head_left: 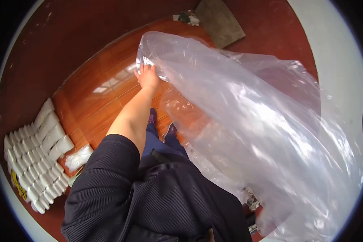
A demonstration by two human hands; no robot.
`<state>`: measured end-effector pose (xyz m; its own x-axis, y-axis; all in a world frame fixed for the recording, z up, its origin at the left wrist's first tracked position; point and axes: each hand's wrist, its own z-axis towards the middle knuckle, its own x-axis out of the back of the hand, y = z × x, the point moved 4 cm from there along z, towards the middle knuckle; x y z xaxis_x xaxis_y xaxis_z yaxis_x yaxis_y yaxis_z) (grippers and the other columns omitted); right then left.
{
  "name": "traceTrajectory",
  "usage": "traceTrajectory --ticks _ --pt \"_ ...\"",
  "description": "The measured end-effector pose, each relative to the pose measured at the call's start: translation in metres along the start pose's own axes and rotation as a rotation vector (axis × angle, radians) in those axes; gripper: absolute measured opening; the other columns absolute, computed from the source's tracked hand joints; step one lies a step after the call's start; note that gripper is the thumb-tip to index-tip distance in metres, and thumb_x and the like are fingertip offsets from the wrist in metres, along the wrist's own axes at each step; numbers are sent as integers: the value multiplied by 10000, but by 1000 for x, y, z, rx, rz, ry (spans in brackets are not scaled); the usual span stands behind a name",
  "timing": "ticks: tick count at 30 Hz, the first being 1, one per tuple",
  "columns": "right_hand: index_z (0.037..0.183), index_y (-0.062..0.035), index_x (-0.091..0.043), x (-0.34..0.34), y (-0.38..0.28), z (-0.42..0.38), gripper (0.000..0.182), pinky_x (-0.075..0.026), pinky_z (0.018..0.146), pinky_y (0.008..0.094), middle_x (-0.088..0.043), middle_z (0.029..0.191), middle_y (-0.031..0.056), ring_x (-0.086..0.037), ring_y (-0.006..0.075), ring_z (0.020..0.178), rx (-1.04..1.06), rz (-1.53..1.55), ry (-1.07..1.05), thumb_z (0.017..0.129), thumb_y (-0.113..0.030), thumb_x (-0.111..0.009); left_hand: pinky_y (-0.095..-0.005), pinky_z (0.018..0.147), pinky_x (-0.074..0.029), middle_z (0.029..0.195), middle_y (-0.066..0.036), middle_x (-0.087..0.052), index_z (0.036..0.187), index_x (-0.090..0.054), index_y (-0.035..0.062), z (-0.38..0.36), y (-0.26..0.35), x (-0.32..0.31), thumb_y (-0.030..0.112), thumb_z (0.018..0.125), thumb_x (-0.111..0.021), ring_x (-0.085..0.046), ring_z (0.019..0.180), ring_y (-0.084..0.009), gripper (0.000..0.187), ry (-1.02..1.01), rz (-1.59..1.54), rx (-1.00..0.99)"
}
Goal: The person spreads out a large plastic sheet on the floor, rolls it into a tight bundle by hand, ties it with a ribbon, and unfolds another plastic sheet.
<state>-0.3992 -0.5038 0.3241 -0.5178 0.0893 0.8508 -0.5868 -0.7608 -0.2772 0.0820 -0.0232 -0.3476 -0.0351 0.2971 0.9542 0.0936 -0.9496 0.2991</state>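
A very large clear plastic bag or sheet (246,109) billows across the right side of the head view, from the upper middle down to the lower right. My left hand (148,76) reaches forward at the near left edge of this plastic. Its fingers are spread and lie against the edge, and I see no closed grip. My right hand does not show; the right arm is out of sight too, on the side where the plastic spreads.
Several white wrapped packs (38,157) are stacked at the left, with a loose clear-wrapped pack (79,157) beside them. A flat grey-brown board (219,22) leans at the back wall, near small scraps (186,18). My shoes (152,115) stand on the glossy tiled floor (105,97).
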Motion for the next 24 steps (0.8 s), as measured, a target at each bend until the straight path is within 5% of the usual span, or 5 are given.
traceTrajectory --ticks 2,8,12,17,24 --pt "1139 30 -503 42 52 -2 350 -372 892 314 -552 1084 130 -509 235 1009 -60 -235 16 851 -154 -431 -498 1071 -69 1224 -112 -490 1003 -601 153 30 -11 2 169 814 -508 -349 1223 -269 211 -448 -226 106" --pt "1189 47 -484 -90 114 -2 362 -349 950 325 -544 1158 150 -502 262 1079 -58 -620 -517 880 -128 -408 -488 1044 -177 1110 -94 -584 1087 -575 113 84 -52 190 31 753 -495 -404 1201 -284 353 408 -204 -519" --pt "1143 59 -506 -167 70 29 355 -359 907 300 -565 1087 116 -511 211 1012 -62 -251 -457 878 -153 -402 -370 1025 -263 1222 -151 -502 1147 -540 53 -9 -212 104 240 809 -501 -402 1200 -285 389 -835 -46 -205" --pt "1124 44 -518 -124 -19 60 425 -343 917 306 -537 1104 120 -481 205 1043 3 -108 -487 899 -297 -398 -389 935 -376 1123 -191 -558 975 -623 33 -55 -249 106 180 811 -458 -505 1091 -276 275 -1132 232 143" --pt "946 17 -585 24 -102 63 359 -478 639 416 -586 961 170 -580 266 774 341 -204 39 870 -314 -471 -455 772 -439 1006 -205 -590 1359 -253 207 26 59 17 35 739 -545 -555 927 -379 707 -622 -304 -328"
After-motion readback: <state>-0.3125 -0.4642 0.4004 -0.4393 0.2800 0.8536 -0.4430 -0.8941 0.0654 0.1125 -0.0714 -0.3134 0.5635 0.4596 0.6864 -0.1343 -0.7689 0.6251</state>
